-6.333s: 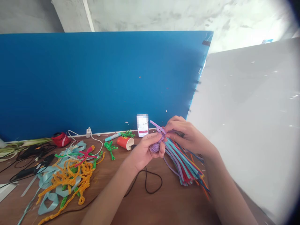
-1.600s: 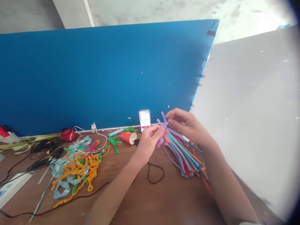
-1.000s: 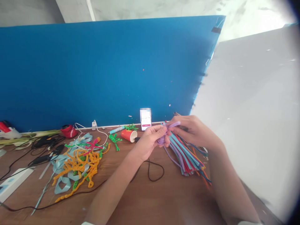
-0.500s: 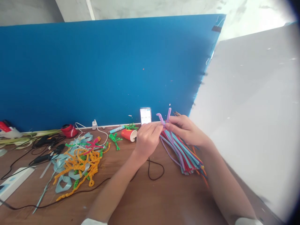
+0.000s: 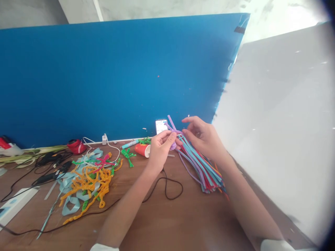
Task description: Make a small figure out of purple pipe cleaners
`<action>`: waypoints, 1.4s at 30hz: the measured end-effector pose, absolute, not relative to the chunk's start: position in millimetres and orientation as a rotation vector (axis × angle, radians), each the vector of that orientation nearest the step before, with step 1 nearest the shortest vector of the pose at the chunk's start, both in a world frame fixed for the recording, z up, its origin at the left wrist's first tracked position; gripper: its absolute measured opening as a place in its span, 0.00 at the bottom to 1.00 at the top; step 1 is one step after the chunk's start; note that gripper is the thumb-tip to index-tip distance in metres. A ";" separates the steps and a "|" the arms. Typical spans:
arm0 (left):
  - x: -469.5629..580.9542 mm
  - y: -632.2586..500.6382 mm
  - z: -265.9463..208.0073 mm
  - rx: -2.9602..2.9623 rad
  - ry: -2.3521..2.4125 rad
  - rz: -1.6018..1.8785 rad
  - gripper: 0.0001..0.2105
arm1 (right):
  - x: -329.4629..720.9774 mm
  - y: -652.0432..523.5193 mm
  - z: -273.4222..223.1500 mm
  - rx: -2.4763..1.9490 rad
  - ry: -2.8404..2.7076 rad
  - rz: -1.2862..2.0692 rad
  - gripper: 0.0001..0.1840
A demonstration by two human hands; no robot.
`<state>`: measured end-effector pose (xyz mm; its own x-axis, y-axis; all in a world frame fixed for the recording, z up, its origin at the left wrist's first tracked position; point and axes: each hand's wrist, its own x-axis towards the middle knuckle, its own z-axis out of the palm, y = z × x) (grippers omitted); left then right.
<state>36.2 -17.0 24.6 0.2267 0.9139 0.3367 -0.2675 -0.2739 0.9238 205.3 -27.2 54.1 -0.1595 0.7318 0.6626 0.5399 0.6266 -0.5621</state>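
My left hand point(image 5: 160, 150) pinches a bent purple pipe cleaner point(image 5: 171, 122) between thumb and fingers. One straight end of it sticks up above the grip, and a curled purple part shows below the fingers. Just to the right, my right hand point(image 5: 206, 137) has its fingers apart, with the index finger stretched toward the purple piece. I see nothing held in it. Under and beside the right hand lies a bundle of pipe cleaners point(image 5: 204, 167) in light blue, purple, red and orange; the hand and forearm cover part of it.
Behind my hands a phone point(image 5: 160, 126) leans against the blue partition point(image 5: 117, 76). To the left are a red paper cup point(image 5: 142, 150), a green pipe-cleaner figure point(image 5: 128, 157) and a tangle of orange pipe cleaners point(image 5: 91, 184). A black cable point(image 5: 170, 198) crosses the table.
My right hand has let go of the purple pipe cleaner and opened its fingers. The left hand has turned, and the purple piece has tilted and moved left.
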 end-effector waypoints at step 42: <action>26.4 -19.3 19.6 2.249 0.705 1.419 0.04 | 198.6 -27.4 51.3 -0.607 -1.897 0.374 0.20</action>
<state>26.4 -19.3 19.6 0.3613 0.5995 0.7142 0.2069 -0.7984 0.5655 198.6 -27.4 51.3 -0.3112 0.5694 0.7609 0.2379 0.8218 -0.5177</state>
